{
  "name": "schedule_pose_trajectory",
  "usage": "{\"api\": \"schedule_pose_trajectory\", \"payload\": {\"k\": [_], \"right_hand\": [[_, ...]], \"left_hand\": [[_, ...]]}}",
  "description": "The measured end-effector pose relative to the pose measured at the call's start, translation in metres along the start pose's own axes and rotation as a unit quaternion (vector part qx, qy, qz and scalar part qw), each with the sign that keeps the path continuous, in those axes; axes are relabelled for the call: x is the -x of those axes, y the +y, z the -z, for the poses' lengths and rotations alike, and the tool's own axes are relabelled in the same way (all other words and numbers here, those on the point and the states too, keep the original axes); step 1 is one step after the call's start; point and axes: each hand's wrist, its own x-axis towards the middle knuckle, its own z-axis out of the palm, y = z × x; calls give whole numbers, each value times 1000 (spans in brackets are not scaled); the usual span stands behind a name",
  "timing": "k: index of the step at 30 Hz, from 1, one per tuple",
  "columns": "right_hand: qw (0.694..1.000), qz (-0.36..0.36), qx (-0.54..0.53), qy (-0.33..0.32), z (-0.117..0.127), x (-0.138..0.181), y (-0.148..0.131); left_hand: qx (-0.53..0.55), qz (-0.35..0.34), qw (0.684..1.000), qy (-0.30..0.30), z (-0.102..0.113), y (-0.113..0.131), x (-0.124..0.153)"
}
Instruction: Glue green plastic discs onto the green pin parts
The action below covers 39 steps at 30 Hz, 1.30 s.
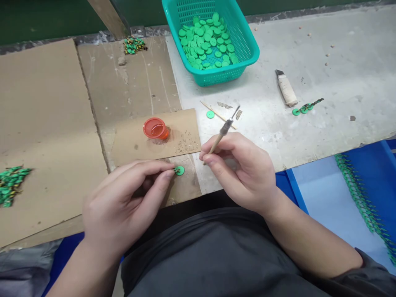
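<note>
My left hand (130,194) is closed in a pinch at the edge of a small round green disc (180,170), which looks like a button with a small piece on it. In my right hand (244,169) is a thin wooden-handled tool (220,138), its dark metal tip pointing up and away. Just beyond both hands stands a small red cup (155,128) of liquid on a cardboard piece (123,144). A loose green button (210,114) lies beside a thin wooden stick (218,114).
A teal basket (219,76) of green buttons stands at the back. To its right lie a wrapped blade (286,88) and a short strand of green discs (306,109). Small green-and-yellow pieces form piles at left (12,183) and back (134,44). Blue trays (379,181) sit lower right.
</note>
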Motion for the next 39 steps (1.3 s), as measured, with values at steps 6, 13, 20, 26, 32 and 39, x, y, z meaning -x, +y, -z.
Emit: {"api": "schedule_pose_trajectory", "payload": {"k": [6,13,20,26,32,39], "right_hand": [[1000,31,6,5,-2,0,1],[997,66,42,4,3,-2,-2],[995,94,16,-43,-7,-18,2],[993,57,-30,-102,-13,-25,2],[991,8,-13,-131,-10,-24,0],[988,-19,16,-150,-10,-21,1]], "left_hand": [[-14,-29,999,-9,-1,0,2],[-9,-55,998,-12,0,-1,3],[8,32,999,7,-3,12,5],[7,61,998,11,-4,9,10],[4,27,1000,12,0,-11,14],[5,46,999,17,0,-8,15]]}}
